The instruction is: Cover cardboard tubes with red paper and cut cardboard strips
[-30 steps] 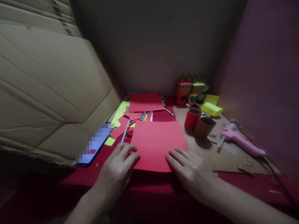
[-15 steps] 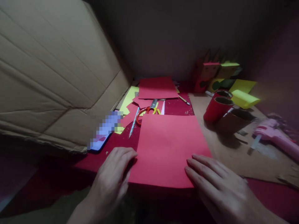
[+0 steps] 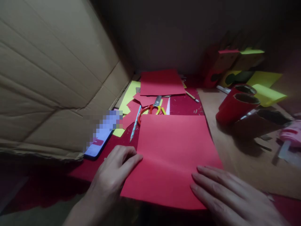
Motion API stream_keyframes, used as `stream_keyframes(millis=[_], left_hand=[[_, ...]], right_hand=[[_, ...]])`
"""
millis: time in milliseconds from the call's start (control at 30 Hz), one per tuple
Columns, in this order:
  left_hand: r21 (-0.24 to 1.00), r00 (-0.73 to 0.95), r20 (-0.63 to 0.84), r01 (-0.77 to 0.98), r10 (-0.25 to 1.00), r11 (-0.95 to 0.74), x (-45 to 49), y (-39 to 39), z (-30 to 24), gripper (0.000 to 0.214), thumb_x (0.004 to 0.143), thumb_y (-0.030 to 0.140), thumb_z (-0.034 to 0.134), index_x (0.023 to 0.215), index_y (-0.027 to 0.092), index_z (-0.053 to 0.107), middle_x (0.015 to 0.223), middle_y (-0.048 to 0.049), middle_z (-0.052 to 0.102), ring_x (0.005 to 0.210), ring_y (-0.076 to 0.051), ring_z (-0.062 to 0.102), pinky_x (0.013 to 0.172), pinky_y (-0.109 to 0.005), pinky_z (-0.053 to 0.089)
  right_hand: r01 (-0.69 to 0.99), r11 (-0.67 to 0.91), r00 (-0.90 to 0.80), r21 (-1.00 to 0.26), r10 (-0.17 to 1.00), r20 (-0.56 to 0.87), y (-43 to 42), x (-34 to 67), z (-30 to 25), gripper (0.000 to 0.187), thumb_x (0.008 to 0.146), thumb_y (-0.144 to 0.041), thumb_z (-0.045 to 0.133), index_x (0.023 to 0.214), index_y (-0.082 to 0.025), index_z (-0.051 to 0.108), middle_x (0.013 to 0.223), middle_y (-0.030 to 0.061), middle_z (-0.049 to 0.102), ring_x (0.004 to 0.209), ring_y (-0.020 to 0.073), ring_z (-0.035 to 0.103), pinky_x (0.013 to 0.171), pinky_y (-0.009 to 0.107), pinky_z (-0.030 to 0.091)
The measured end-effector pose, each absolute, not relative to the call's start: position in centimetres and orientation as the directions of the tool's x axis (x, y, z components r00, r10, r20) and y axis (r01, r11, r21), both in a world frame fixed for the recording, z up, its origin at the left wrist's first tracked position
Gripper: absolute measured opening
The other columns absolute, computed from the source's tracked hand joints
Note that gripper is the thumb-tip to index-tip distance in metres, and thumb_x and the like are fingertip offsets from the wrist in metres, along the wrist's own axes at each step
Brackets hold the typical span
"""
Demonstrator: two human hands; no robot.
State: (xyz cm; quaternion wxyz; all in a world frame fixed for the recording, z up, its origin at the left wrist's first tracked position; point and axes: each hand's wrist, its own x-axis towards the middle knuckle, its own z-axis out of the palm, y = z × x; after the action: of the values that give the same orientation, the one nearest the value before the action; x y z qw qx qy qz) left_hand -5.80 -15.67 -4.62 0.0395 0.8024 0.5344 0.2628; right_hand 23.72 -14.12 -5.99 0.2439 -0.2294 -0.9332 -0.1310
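The red sheet (image 3: 171, 153) lies flat on the table (image 3: 235, 160), square to the person and right at its near edge. Its near strip seems to reach past that edge, though the dim light leaves this uncertain. Compared with half a second ago it fills more of the view, and its near edge sits lower in the frame. The head has leaned in, and the sheet appears to have been drawn slightly towards the person.

The left hand (image 3: 113, 175) now has its fingertips on the sheet's left edge, where earlier they lay just beside it. Its grip is open, with the fingers lightly bent and pressing rather than pinching. The right hand (image 3: 225, 197) lies flat on the near right corner with its fingers spread, its grip open too. It has slid lower and further right than before. Judged from this, the sheet is being held down and squared up, not lifted.

Behind the sheet the scissors (image 3: 152, 108) and a blue pencil (image 3: 135, 122) lie as they did, with another red sheet (image 3: 162, 82) beyond them. A phone (image 3: 101, 138) rests to the left against the cardboard (image 3: 47, 78). To the right are a red tube (image 3: 235, 106), a brown tube (image 3: 261, 121) and a pink glue gun (image 3: 290, 135), now crowded towards the frame's edge.
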Motion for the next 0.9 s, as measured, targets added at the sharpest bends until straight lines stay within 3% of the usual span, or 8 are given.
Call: stream_keyframes(millis=[133, 333, 467, 600, 700, 800, 900], left_hand=[[0.214, 0.407, 0.429, 0.822, 0.806, -0.529, -6.3, -16.0, -4.8, 0.029, 0.090, 0.022, 0.040, 0.115, 0.023, 0.054, 0.099, -0.0102, 0.057, 0.091, -0.023, 0.052, 0.072, -0.037, 0.043], [0.188, 0.426, 0.445, 0.815, 0.788, -0.547, -7.0, -16.5, -5.0, 0.034, 0.091, 0.038, 0.035, 0.116, 0.023, 0.053, 0.099, -0.0119, 0.062, 0.091, -0.026, 0.058, 0.074, -0.041, 0.044], [0.230, 0.362, 0.457, 0.835, 0.813, -0.501, -6.9, -16.8, -4.9, 0.030, 0.091, 0.029, 0.036, 0.113, 0.026, 0.056, 0.101, -0.0102, 0.063, 0.093, -0.026, 0.060, 0.076, -0.040, 0.047], [0.269, 0.340, 0.408, 0.842, 0.847, -0.467, -6.7, -17.0, -4.4, 0.030, 0.090, 0.030, 0.038, 0.114, 0.027, 0.055, 0.104, -0.0096, 0.063, 0.095, -0.026, 0.059, 0.077, -0.041, 0.048], [0.266, 0.345, 0.347, 0.855, 0.872, -0.444, -6.6, -16.9, -3.8, 0.029, 0.090, 0.029, 0.037, 0.111, 0.026, 0.057, 0.105, -0.0095, 0.062, 0.096, -0.026, 0.058, 0.078, -0.039, 0.047], [0.260, 0.310, 0.313, 0.881, 0.898, -0.395, -6.6, -16.9, -3.5, 0.029, 0.089, 0.029, 0.035, 0.103, 0.026, 0.060, 0.097, -0.0073, 0.063, 0.090, -0.023, 0.058, 0.071, -0.035, 0.048], [0.254, 0.253, 0.308, 0.907, 0.917, -0.335, -6.8, -17.1, -3.6, 0.027, 0.087, 0.033, 0.038, 0.100, 0.028, 0.061, 0.093, -0.0055, 0.064, 0.085, -0.023, 0.059, 0.063, -0.033, 0.049]], right_hand=[[0.456, 0.883, -0.787, 0.115, 0.339, 0.516, -14.1, 24.8, -6.9, 0.036, 0.085, -0.022, 0.043, 0.116, -0.021, 0.061, 0.110, 0.0046, 0.067, 0.101, 0.0231, 0.063, 0.076, 0.035, 0.057], [0.597, 0.802, -0.706, -0.032, 0.544, 0.454, -14.3, 27.9, -7.7, 0.050, 0.087, -0.038, 0.033, 0.134, -0.022, 0.044, 0.121, 0.0088, 0.061, 0.108, 0.0292, 0.058, 0.077, 0.044, 0.054], [0.560, 0.828, -0.749, 0.025, 0.493, 0.444, -13.5, 29.1, -8.2, 0.059, 0.079, -0.048, 0.040, 0.132, -0.022, 0.047, 0.122, 0.0114, 0.059, 0.105, 0.0323, 0.059, 0.069, 0.044, 0.055], [0.605, 0.796, -0.705, -0.019, 0.547, 0.452, -13.3, 29.4, -8.7, 0.059, 0.072, -0.049, 0.048, 0.128, -0.033, 0.050, 0.118, 0.0086, 0.062, 0.104, 0.0304, 0.059, 0.074, 0.044, 0.051], [0.599, 0.800, -0.708, -0.035, 0.550, 0.443, -13.3, 29.5, -8.9, 0.062, 0.070, -0.050, 0.050, 0.130, -0.030, 0.049, 0.118, 0.0087, 0.062, 0.104, 0.0294, 0.059, 0.078, 0.045, 0.046], [0.551, 0.833, -0.750, 0.048, 0.470, 0.465, -13.0, 29.3, -9.1, 0.065, 0.067, -0.050, 0.054, 0.128, -0.026, 0.052, 0.119, 0.0081, 0.062, 0.103, 0.0284, 0.059, 0.079, 0.043, 0.044], [0.546, 0.832, -0.748, 0.102, 0.429, 0.506, -12.7, 28.8, -9.3, 0.055, 0.070, -0.048, 0.050, 0.122, -0.031, 0.057, 0.118, 0.0040, 0.063, 0.102, 0.0275, 0.059, 0.081, 0.042, 0.043]])
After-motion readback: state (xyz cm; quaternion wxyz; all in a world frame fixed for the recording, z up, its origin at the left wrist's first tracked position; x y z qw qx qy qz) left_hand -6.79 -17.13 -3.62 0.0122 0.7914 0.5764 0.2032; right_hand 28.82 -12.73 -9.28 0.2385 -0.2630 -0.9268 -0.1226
